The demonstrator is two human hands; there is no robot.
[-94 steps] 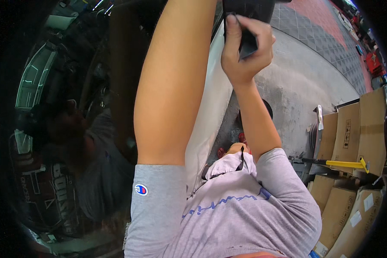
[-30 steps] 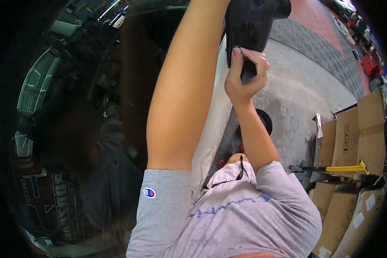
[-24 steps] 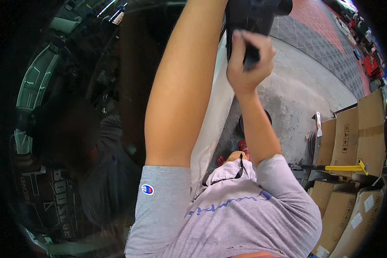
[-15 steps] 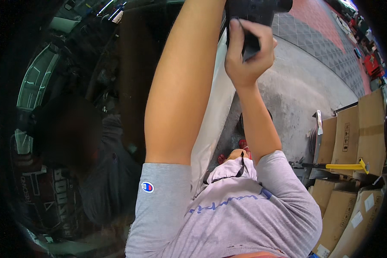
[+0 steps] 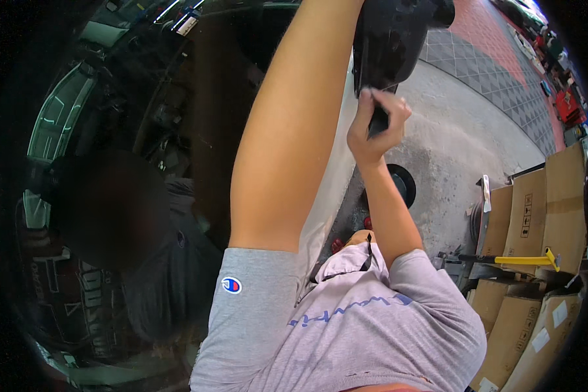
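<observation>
My right hand [image 5: 380, 127] is closed in a pinch, thumb and fingertips together at the lower edge of a black, glossy part [image 5: 392, 49] that looks like a car's side mirror housing. What the fingertips hold is too small and blurred to make out. Something dark shows inside the curl of the fingers. My left arm [image 5: 291, 130] reaches up along the dark car window [image 5: 202, 144] and leaves the picture at the top, so the left hand is hidden. Below the window runs the car's white body [image 5: 330, 189], beside my right forearm.
A round black tub [image 5: 404, 186] stands on the concrete floor [image 5: 451, 150] near my feet. At the right are cardboard boxes [image 5: 526, 209] and a yellow-handled tool [image 5: 526, 259]. Patterned grey and red floor tiles [image 5: 477, 72] lie farther off, with a red object [image 5: 568, 108] beyond.
My right hand has come lower in the picture, still pinched. More of the black housing shows now, and the left arm has shifted slightly right. More of the black tub has come into sight.
</observation>
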